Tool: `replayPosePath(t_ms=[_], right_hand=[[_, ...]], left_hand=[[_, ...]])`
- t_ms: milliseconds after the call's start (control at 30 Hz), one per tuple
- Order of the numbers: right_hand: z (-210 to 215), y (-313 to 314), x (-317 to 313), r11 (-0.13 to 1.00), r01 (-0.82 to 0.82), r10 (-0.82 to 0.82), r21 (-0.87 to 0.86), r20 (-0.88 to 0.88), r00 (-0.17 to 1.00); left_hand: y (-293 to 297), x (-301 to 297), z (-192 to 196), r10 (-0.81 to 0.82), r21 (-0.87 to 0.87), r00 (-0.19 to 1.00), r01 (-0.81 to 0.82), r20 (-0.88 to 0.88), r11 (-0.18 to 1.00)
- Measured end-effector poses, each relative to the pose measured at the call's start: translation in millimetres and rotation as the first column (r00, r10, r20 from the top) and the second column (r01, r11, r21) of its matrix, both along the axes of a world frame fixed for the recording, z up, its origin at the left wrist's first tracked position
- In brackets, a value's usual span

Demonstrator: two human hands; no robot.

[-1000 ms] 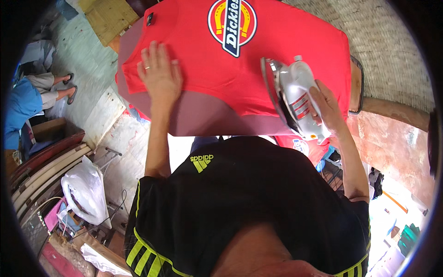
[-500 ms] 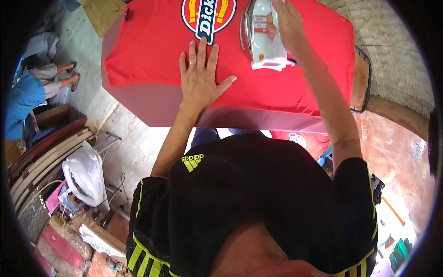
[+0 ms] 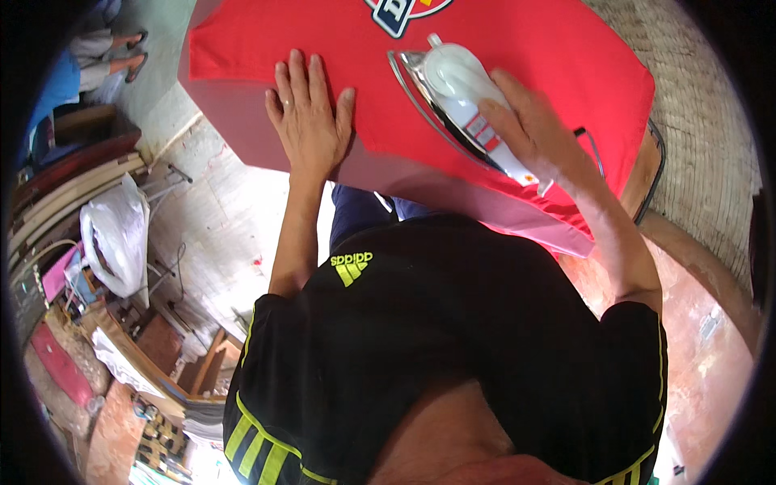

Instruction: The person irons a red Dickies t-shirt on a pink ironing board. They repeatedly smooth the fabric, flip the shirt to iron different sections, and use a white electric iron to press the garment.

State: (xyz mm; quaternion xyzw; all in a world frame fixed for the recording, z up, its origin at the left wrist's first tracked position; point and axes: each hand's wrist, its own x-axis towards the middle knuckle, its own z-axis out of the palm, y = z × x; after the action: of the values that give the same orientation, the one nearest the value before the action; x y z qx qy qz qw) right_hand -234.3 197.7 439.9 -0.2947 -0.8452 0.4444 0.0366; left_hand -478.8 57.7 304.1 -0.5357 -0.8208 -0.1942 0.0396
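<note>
A red shirt (image 3: 517,36) with a round printed emblem lies spread over the mauve-covered ironing board (image 3: 242,121). On the cloth to the right of the emblem rests a white clothes iron (image 3: 462,81), its metal soleplate edge showing on the left and its tip pointing up and left. My right hand (image 3: 525,125) is wrapped round the iron's handle. Flat on the shirt near the board's front edge lies my left hand (image 3: 307,117), fingers stretched out, a ring on one of them.
A black metal rail (image 3: 653,174) rims the board's right end. Down on the left are a white plastic bag (image 3: 117,230) and stacked boards (image 3: 73,194). Another person in a blue top (image 3: 56,93) shows at far left. A woven mat wall (image 3: 687,97) stands at right.
The iron has come nearer to me and turned, its tip now toward the upper left. My left hand has shifted left along the shirt. The whole view has also moved.
</note>
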Motion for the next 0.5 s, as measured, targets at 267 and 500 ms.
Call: replayPosePath(t_ms=[267,500], right_hand=[[-1.4,-4.3,-15.6,0.972,-0.012,0.034,-0.236,0.088,0.996],[3.8,-48.3,-21.6,0.998,0.003,0.0,-0.059,0.041,0.999]], left_hand=[[-8.2,-13.8,-9.7,0.069,0.046,0.997,-0.068,-0.019,0.997],[-8.7,-23.7,-0.2,0.007,0.049,1.0,-0.005,-0.03,0.999]])
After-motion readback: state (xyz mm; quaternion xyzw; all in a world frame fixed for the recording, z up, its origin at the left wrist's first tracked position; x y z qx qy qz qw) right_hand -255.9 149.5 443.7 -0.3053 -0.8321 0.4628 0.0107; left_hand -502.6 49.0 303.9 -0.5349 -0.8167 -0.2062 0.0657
